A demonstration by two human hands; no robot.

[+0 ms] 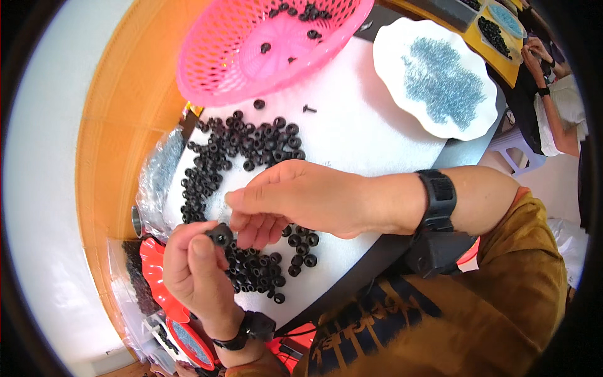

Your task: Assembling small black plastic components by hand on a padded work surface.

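My left hand pinches a small black rubber ring between thumb and fingertips, low over a white work board. My right hand reaches in from the right, fingers curled, its fingertips just beside that ring; I cannot tell if it holds anything. A loose heap of black rubber rings curves around both hands on the board. One small black screw lies alone further back.
A pink mesh basket with a few black rings stands at the back. A white wavy plate holds small silvery-blue parts. Clear plastic bags and red trays lie left. Another person's arm is at far right.
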